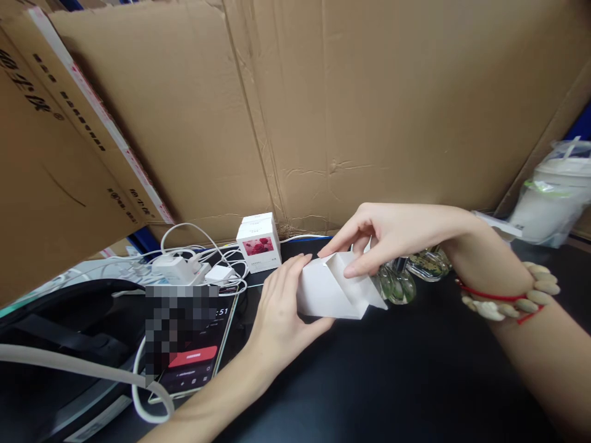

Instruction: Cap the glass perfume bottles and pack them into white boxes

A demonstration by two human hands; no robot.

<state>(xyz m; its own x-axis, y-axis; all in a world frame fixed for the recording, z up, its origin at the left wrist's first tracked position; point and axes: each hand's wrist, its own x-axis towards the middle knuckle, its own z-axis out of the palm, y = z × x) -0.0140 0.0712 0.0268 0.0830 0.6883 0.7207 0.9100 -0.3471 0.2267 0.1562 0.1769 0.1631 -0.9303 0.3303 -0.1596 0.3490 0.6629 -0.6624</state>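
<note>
A small white cardboard box lies tilted between my hands above the black table, its flaps standing open toward the right. My left hand wraps its closed end, thumb below and fingers above. At the open end, my right hand has its thumb and fingers bent around a flap, pressing on the inner side; part of its grip is hidden. Just behind the box, partly covered by it and my right hand, are a clear glass-like piece with green inside and another with dark, gold-flecked contents.
A white box with a red flower picture stands behind my left hand. Chargers and white cables tangle at left, near a lit phone. Cardboard walls enclose the back. A bagged white cup stands at right.
</note>
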